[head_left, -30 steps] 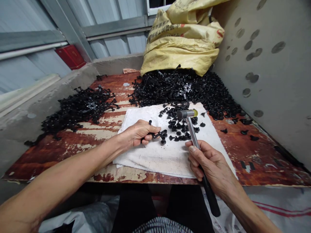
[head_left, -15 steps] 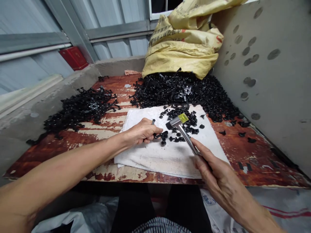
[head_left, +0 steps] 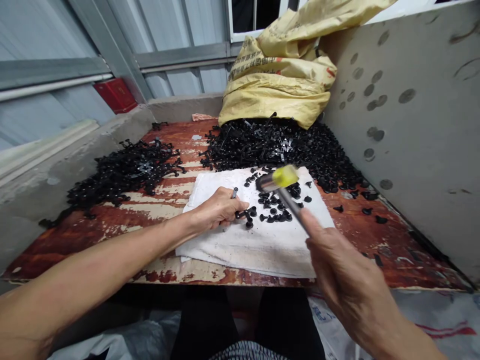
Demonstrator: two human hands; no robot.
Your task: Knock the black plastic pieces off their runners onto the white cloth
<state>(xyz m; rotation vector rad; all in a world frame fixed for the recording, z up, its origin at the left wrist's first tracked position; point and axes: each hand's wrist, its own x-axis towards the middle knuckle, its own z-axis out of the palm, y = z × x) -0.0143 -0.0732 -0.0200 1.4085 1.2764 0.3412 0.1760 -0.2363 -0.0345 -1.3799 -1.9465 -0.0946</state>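
Clasping a black part [head_left: 242, 215] in left grip [head_left: 222, 210], a hammer [head_left: 289, 201] in clenched right grip [head_left: 333, 255].

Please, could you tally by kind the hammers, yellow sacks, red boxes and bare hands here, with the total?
Hammer: 1
Yellow sack: 1
Red box: 1
Left hand and right hand: 2
Total: 5, leaving out the small black parts, which overlap too much to count.

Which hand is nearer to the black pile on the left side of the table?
Left. The left hand is over the white cloth, right of the black pile; the right hand, gripping the hammer, is farther right.
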